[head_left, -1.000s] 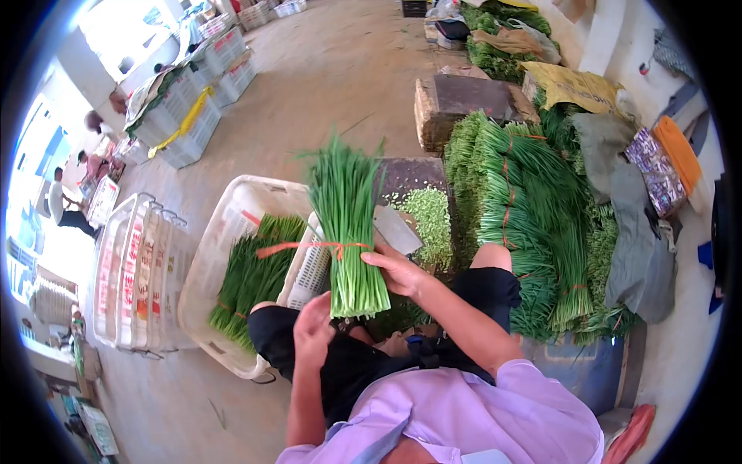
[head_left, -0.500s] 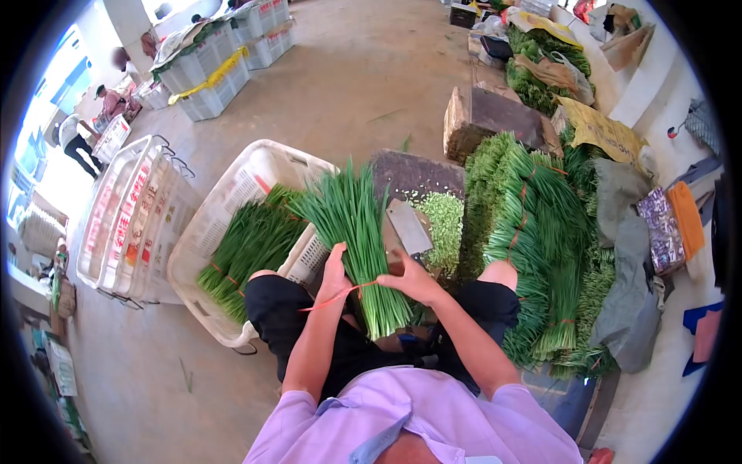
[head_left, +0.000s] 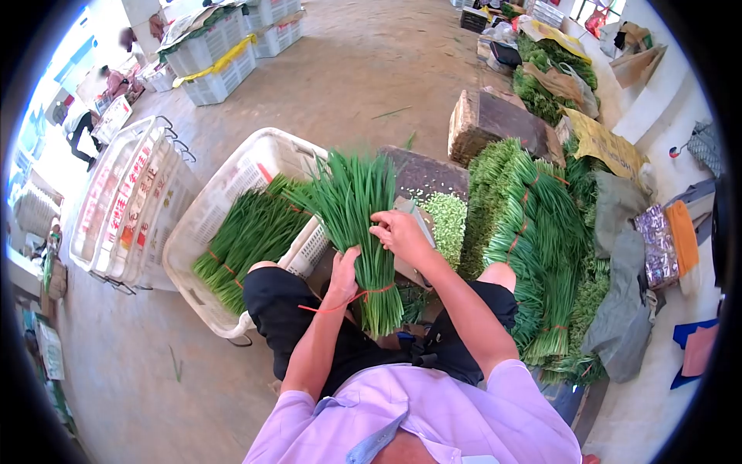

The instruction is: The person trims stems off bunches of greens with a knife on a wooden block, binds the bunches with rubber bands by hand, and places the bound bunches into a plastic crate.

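A bunch of garlic chives [head_left: 355,201] stands over my lap, leaves spread upward and pale stems down. A red tie [head_left: 379,291] circles its lower part, one loose tail trailing left across my left wrist. My left hand [head_left: 345,271] is wrapped round the bunch's left side, above the tie. On the right side, higher up, my right hand [head_left: 400,234] has its fingers curled against the leaves; the fingertips are partly hidden. Behind that hand, a flat grey rectangular piece [head_left: 422,217] lies partly covered, beside chopped pale-green bits [head_left: 447,220] on a dark block [head_left: 427,172].
At left, a white plastic crate [head_left: 179,255] holds tied chive bunches [head_left: 247,240]. Nested white crates [head_left: 127,201] stand farther left. A large chive pile [head_left: 533,232] lies at my right, near grey cloth [head_left: 618,294] and another block [head_left: 506,127]. People work in the far left background.
My right hand has moved from the red tie up to the leaves, its fingers now curled. The bunch stands more upright, with the tie closed round its stems.
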`<state>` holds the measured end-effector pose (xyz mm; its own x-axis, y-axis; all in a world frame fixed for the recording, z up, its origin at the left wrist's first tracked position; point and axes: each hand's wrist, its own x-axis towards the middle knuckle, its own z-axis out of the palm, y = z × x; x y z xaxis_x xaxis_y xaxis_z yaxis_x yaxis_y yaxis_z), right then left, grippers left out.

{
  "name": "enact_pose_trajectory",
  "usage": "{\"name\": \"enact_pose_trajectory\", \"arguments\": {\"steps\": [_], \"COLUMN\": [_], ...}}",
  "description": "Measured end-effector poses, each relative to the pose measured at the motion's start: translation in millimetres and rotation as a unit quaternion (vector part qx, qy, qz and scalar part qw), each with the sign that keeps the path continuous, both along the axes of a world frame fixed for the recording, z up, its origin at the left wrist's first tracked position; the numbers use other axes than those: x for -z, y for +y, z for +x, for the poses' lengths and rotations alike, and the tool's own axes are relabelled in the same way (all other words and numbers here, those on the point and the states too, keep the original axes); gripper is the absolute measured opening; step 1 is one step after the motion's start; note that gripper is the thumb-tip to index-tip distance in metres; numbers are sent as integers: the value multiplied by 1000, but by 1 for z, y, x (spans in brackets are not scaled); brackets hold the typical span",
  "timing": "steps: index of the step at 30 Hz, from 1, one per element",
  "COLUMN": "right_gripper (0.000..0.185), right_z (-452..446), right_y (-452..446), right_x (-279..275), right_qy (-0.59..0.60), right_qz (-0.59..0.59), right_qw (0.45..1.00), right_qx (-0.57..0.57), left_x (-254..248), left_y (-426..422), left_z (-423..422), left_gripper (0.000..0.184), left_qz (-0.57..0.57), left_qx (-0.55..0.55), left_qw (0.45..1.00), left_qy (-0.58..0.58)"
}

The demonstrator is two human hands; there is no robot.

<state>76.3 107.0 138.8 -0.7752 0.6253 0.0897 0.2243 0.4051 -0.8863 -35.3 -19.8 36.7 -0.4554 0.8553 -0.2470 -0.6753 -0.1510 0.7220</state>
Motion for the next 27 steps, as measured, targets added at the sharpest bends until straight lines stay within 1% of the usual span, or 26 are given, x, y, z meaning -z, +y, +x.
{"name": "enact_pose_trajectory", "arguments": {"steps": [2,3,4,5,6,7,8,9,10,11,12,14,16,17,19,20,22,23,24,25,26,27], "right_gripper": [21,21,18,15,15,13,11,14,14,16,19,21,20,20,19,19,17,17,14,13,13,13], "right_z": [4,8,9,11,15,17,19,17,15,13,14,15,14,13,12,12,11,12,14,15,18,23], "right_y": [1,2,3,5,6,8,8,-1,0,3,3,4,8,9,10,12,16,16,16,17,19,20], "right_x": [-3,0,3,7,8,9,11,-7,-6,-5,-5,-9,-15,-18,-21,-21,-17,-15,-14,-14,-15,-16], "right_qy": [-21,-23,5,34,34,137,234,199,199,165,129,131,57,59,4,4,-44,-44,25,94,93,177], "right_qz": [-92,-91,-199,-304,-303,-430,-543,-442,-442,-330,-215,-212,-97,-96,-73,-74,-87,-87,-197,-302,-300,-366], "right_qw": [996,996,980,952,952,892,804,870,870,926,965,965,991,991,995,995,993,993,977,946,946,912], "right_qx": [-2,2,1,3,7,35,63,89,89,83,78,83,69,69,73,72,71,70,75,78,74,57], "left_x": [3,5,5,7,3,-1,-4,-2,0,2,1,0,0,0,2,3,5,5,3,1,-1,-2], "left_y": [1,2,2,2,3,2,1,1,2,2,2,2,2,2,2,2,1,1,0,0,-1,-3], "left_z": [0,1,0,-1,1,1,2,3,3,3,5,6,6,7,7,7,6,7,7,6,6,6], "left_gripper": [35,35,35,35,35,35,36,36,36,35,34,35,35,35,35,35,35,34,34,34,32,30], "left_qz": [15,16,19,23,24,18,13,12,12,19,26,24,24,20,16,12,7,7,7,8,-1,-11], "left_qx": [9,12,15,20,24,22,20,20,20,20,22,26,30,29,27,31,35,33,30,28,32,34], "left_qw": [1000,1000,1000,999,999,1000,1000,1000,1000,1000,999,999,999,999,999,998,998,997,996,996,994,991], "left_qy": [5,3,6,10,9,8,5,5,5,11,17,16,17,25,32,44,56,71,86,86,108,130]}}
